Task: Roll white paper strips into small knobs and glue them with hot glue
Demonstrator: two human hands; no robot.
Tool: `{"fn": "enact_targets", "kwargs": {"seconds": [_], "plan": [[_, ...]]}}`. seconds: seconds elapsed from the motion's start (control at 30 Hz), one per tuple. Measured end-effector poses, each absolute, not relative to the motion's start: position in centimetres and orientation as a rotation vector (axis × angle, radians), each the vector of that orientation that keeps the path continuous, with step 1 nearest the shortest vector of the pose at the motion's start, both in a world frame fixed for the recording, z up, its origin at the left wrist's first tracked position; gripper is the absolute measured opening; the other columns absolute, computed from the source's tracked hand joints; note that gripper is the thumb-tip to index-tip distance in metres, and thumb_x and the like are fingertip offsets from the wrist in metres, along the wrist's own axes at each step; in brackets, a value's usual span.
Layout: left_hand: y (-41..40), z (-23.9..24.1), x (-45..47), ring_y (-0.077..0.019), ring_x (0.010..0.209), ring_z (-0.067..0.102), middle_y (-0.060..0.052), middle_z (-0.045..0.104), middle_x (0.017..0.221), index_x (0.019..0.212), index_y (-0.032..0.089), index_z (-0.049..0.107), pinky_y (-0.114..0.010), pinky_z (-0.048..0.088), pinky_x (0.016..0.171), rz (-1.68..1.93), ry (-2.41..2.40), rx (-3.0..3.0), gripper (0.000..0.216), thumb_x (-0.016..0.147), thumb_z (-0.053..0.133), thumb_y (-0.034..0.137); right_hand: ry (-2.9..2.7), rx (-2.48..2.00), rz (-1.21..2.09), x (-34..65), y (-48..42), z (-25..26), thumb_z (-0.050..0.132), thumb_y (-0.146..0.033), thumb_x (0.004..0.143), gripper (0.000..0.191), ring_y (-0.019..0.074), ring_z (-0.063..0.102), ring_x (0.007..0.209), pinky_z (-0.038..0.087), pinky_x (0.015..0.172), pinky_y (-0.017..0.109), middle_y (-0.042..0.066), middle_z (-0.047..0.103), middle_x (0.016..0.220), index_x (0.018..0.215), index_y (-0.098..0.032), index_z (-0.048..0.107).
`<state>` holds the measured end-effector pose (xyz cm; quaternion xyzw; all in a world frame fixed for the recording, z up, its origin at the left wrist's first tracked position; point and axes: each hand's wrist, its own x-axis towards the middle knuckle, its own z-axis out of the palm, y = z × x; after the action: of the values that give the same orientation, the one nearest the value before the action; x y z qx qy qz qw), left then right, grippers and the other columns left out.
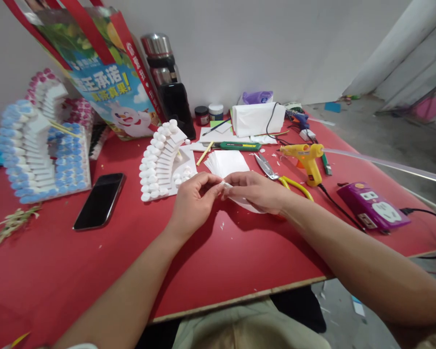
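My left hand [194, 201] and my right hand [256, 190] meet above the red table, fingertips pinched together on a piece of white paper [245, 202]. The paper's loose part spreads beneath my right palm; its pinched end is mostly hidden by the fingers. Just behind the hands lies a stack of white paper sheets [230, 162]. Left of it stands a curved white model [160, 162] with rows of rounded white tips along stepped strips. Close to my right hand are pliers [267, 167] with yellow handles.
A yellow hot glue gun [305, 157] and a purple power socket box [374, 206] with cables are at the right. A green cutter knife [240, 146] lies behind the sheets. At left are a smartphone [100, 201], a blue-and-white model [43, 152] and a colourful bag [112, 82].
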<state>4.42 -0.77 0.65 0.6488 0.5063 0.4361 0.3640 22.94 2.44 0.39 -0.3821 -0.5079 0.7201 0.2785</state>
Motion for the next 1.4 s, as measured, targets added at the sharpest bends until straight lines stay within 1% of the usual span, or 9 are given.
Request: {"fn": "enact_targets", "kwargs": {"seconds": [0.13,0.27,0.37,0.5,0.67,0.9,1.13,1.27,1.4], "plan": [[-0.5,0.4,4.3,-0.0149,0.073,0.066,-0.003,0.072,0.080,0.088,0.018,0.073,-0.027,0.052,0.072,1.162,1.293,1.505,0.012,0.087,0.073,0.030,-1.514,-1.173,1.810,23.1,2.4,0.8,0.076,-0.036,0.082,0.022,0.0082,0.045,0.053,0.031,0.050,0.023,-0.002,0.062,0.068,0.090,-0.017,0.069],[-0.4,0.2,4.5,-0.0129,0.064,0.062,-0.001,0.070,0.073,0.087,0.017,0.073,-0.025,0.050,0.064,1.200,1.305,1.372,0.017,0.082,0.078,0.033,-1.808,-1.190,1.434,23.0,2.3,1.0,0.065,-0.028,0.086,0.013,0.0108,0.048,0.060,0.034,0.055,0.025,0.001,0.062,0.073,0.086,-0.017,0.071],[-0.4,0.2,4.6,-0.0124,0.064,0.061,0.000,0.070,0.072,0.086,0.017,0.073,-0.025,0.050,0.064,1.234,1.351,1.394,0.016,0.082,0.078,0.032,-1.908,-1.175,1.245,22.6,2.0,0.8,0.060,-0.033,0.090,0.022,0.0106,0.040,0.057,0.029,0.052,0.026,-0.003,0.050,0.063,0.077,-0.016,0.066],[-0.5,0.2,4.7,-0.0129,0.069,0.064,-0.001,0.072,0.077,0.086,0.017,0.075,-0.026,0.053,0.069,1.274,1.397,1.477,0.012,0.084,0.075,0.028,-1.902,-1.172,1.124,22.0,1.8,0.5,0.054,-0.040,0.095,0.034,0.0108,0.039,0.058,0.028,0.053,0.028,-0.002,0.047,0.061,0.070,-0.016,0.061],[-0.6,0.0,4.7,-0.0132,0.069,0.066,-0.001,0.075,0.079,0.088,0.017,0.076,-0.026,0.054,0.070,1.296,1.385,1.487,0.012,0.084,0.076,0.029,-1.860,-1.232,1.066,21.7,1.8,0.2,0.057,-0.037,0.090,0.031,0.0106,0.036,0.057,0.027,0.053,0.028,-0.003,0.043,0.057,0.067,-0.016,0.063],[-0.8,0.3,5.0,-0.0146,0.069,0.068,-0.002,0.076,0.078,0.088,0.018,0.078,-0.027,0.056,0.069,1.292,1.382,1.489,0.011,0.084,0.076,0.028,-1.403,-1.232,1.473,21.1,1.4,0.6,0.069,-0.041,0.077,0.029,0.0086,0.035,0.049,0.024,0.047,0.027,-0.004,0.044,0.054,0.064,-0.017,0.059],[-0.7,0.1,5.0,-0.0139,0.066,0.067,-0.002,0.075,0.077,0.087,0.018,0.077,-0.028,0.055,0.068,1.285,1.383,1.397,0.012,0.082,0.077,0.029,-1.502,-1.214,1.431,21.2,1.4,0.9,0.066,-0.040,0.083,0.032,0.0064,0.030,0.045,0.019,0.044,0.026,-0.006,0.038,0.050,0.062,-0.017,0.059],[-0.6,0.3,4.9,-0.0112,0.061,0.062,-0.001,0.073,0.073,0.089,0.017,0.077,-0.025,0.052,0.063,1.283,1.332,1.301,0.017,0.080,0.080,0.031,-1.346,-1.169,1.649,21.6,1.7,0.7,0.063,-0.047,0.087,0.039,0.0074,0.036,0.043,0.022,0.044,0.026,-0.003,0.049,0.053,0.062,-0.017,0.059],[-0.5,0.1,4.5,-0.0106,0.061,0.060,0.000,0.071,0.070,0.088,0.017,0.077,-0.023,0.049,0.061,1.254,1.324,1.315,0.017,0.081,0.080,0.032,-1.278,-1.147,1.721,21.8,2.0,0.4,0.075,-0.051,0.079,0.037,0.0076,0.040,0.046,0.025,0.045,0.025,0.000,0.059,0.060,0.072,-0.015,0.068]]}}
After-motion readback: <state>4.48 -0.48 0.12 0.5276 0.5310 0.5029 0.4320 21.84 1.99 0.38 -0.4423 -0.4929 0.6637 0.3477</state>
